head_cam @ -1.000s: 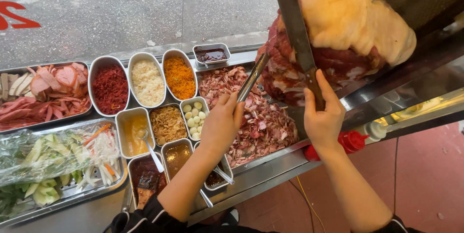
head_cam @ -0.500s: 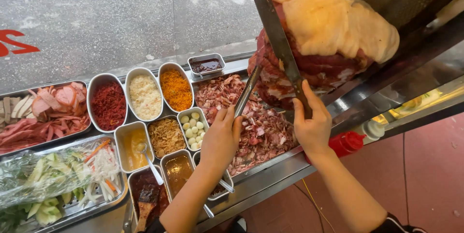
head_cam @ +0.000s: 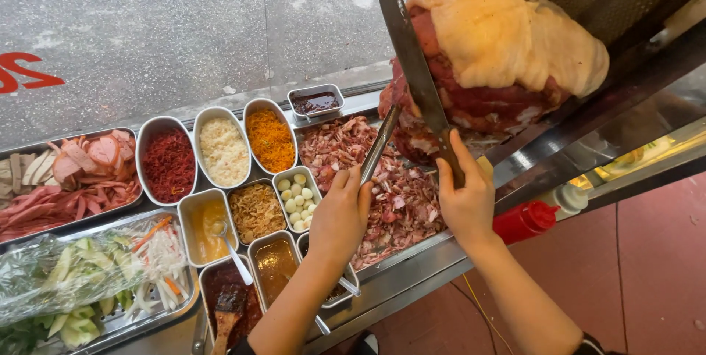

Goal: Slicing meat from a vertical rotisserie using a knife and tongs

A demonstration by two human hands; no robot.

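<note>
My right hand (head_cam: 465,204) is closed around the handle of a long carving knife (head_cam: 417,79); all fingers wrap it tightly. The blade stands almost upright, leaning a little to the left, and its flat side lies against the front of the big meat cone (head_cam: 500,68) on the vertical spit. The top of this meat is pale yellow, the lower part is dark red.

My left hand (head_cam: 340,217) holds metal tongs (head_cam: 379,145), fingers narrow around them. The tongs point up and to the right, and their tip touches the low edge of the meat, just beside the knife. I cannot tell if the tips pinch anything.

Under both hands is a tray of chopped meat (head_cam: 368,171). To the left stand steel containers with orange shreds (head_cam: 270,138), white shreds (head_cam: 223,150), red shreds (head_cam: 168,164) and small peeled eggs (head_cam: 296,193). A red squeeze bottle (head_cam: 526,221) lies near my right wrist.
</note>
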